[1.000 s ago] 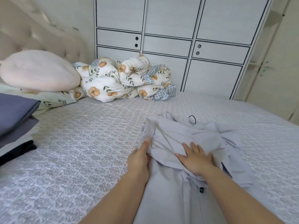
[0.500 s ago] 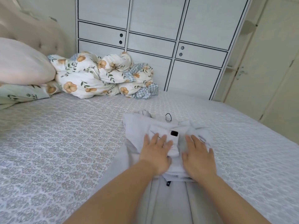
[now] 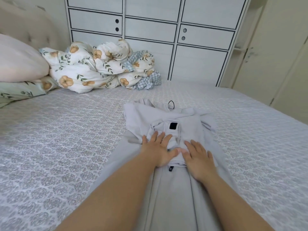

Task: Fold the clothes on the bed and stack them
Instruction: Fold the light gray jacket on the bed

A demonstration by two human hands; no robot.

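Both palms down on the grey garment (image 3: 166,120), mid-bed!
Left hand (image 3: 157,150) and right hand (image 3: 197,155) lie flat side by side on the folded bundle, fingers (image 3: 160,136) straight, gripping nothing. Lift off too quickly and that loose upper fold, possibly a sleeve, could spring open across the bed (image 3: 58,139).

A white wardrobe (image 3: 175,39) with dark-lined panels fills the far wall. A cream door (image 3: 273,52) stands at right, a beige tufted headboard (image 3: 30,29) at far left. Soft, even daylight fills the room.
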